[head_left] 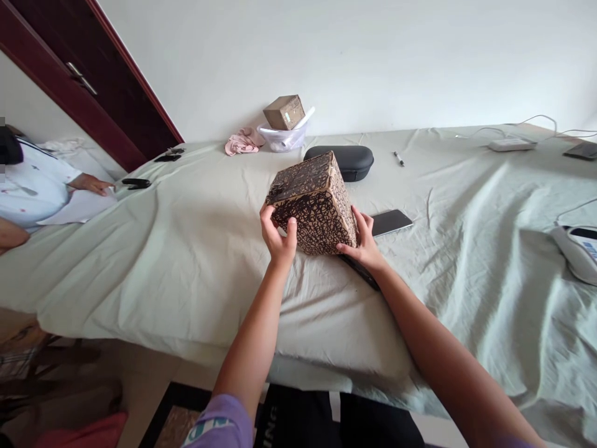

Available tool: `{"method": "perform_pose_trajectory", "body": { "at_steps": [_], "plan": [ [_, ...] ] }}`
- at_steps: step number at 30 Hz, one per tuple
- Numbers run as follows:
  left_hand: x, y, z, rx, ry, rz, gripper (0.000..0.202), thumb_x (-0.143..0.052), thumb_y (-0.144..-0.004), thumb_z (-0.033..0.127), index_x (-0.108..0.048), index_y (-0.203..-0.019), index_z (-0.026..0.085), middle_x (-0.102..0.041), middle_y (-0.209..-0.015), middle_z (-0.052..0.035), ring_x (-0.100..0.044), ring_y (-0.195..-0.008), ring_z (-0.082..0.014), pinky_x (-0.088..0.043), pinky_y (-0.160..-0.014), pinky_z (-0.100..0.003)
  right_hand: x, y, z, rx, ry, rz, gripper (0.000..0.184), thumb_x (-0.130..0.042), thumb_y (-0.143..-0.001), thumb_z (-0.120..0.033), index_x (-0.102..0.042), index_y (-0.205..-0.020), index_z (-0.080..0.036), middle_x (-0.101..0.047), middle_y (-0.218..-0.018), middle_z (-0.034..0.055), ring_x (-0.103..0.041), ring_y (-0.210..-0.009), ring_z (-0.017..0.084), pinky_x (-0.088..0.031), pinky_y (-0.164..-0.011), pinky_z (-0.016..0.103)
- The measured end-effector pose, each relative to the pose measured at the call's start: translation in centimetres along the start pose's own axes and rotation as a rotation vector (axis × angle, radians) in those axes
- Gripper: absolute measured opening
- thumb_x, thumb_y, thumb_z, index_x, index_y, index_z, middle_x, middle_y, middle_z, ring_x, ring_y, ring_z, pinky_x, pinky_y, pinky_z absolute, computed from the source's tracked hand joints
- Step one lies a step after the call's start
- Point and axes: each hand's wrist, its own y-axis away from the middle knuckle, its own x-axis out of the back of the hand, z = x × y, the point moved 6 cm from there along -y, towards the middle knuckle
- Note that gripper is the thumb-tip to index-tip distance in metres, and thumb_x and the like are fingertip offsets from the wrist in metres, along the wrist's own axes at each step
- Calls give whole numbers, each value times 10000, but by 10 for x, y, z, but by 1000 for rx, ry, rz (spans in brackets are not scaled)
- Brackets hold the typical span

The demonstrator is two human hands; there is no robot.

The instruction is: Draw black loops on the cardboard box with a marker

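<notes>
A cardboard box [317, 208] covered in black scribbled print is held tilted between my two hands, over the cloth-covered table. My left hand [278, 239] grips its left side, thumb on the near face. At the lower right edge, my right hand [365, 242] is closed on the box too, its thumb on the near face. Just right of that hand lies a dark phone [392, 222]. A thin black object [361, 272] sits partly hidden under the box and my right hand. Behind the box is a black zip case [354, 162], partly covered by it.
At the back stands a clear plastic basin [284, 140] with a small brown box [284, 112] on it, beside a pink cloth [244, 142]. A pen [398, 159] lies behind. White devices with cables are at right. Another person [37, 180] with paper sits at left.
</notes>
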Motion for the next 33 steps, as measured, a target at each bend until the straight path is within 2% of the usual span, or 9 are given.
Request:
{"method": "perform_pose_trajectory", "body": {
  "at_steps": [5, 11, 15, 19, 24, 27, 33],
  "plan": [
    [4, 0, 0, -47, -33, 24, 573, -613, -947, 592, -461, -1337, 200, -631, -1219, -135, -677, -998, -223, -535, -767, -331, -1, 0, 1, 3, -28, -4, 1231, -860, -668, -754, -267, -1673, -364, -238, -1455, 107, -205, -1540, 391, -361, -1258, 600],
    [5, 0, 0, -61, -48, 29, 577, -645, -922, 587, -474, -1310, 195, -640, -1109, -98, -683, -913, -204, -555, -767, -329, -2, 0, 0, -34, -63, -29, 1226, -873, -662, -737, -269, -1665, -373, -224, -1489, 107, -236, -1527, 388, -396, -1234, 598],
    [5, 0, -2, -44, 33, 20, 567, -649, -920, 593, -460, -1297, 213, -611, -1133, -95, -663, -979, -211, -554, -852, -352, -2, 0, -1, -21, -83, -16, 1227, -897, -640, -717, -300, -1652, -359, -236, -1475, 111, -257, -1517, 383, -428, -1211, 583],
    [6, -2, -4, -67, 22, -13, 573, -668, -906, 605, -451, -1282, 230, -595, -1149, -88, -647, -1012, -212, -544, -918, -381, 2, 1, -4, 27, -42, 33, 1248, -885, -625, -748, -308, -1652, -336, -253, -1452, 117, -267, -1506, 380, -416, -1220, 575],
    [7, -8, -3, -46, 106, -25, 619, -722, -897, 552, -395, -1324, 246, -602, -1147, -81, -654, -983, -186, -554, -888, -346, 7, 2, -9, 55, 38, 81, 1223, -805, -643, -837, -334, -1645, -316, -291, -1421, 113, -266, -1495, 389, -250, -1302, 601],
    [4, -9, -3, 1, 141, -61, 612, -698, -916, 543, -425, -1369, 237, -609, -1207, -106, -657, -1044, -201, -553, -927, -354, 8, 2, -10, 54, 68, 89, 1208, -785, -656, -848, -345, -1640, -305, -303, -1407, 114, -275, -1487, 392, -191, -1319, 606],
    [4, -12, -7, 49, 105, -94, 556, -648, -926, 592, -525, -1311, 209, -632, -1262, -132, -658, -1140, -253, -553, -976, -391, 6, 3, -10, 69, 71, 107, 1184, -808, -660, -817, -370, -1631, -300, -274, -1396, 117, -272, -1472, 396, -282, -1284, 615]
  ]
}}
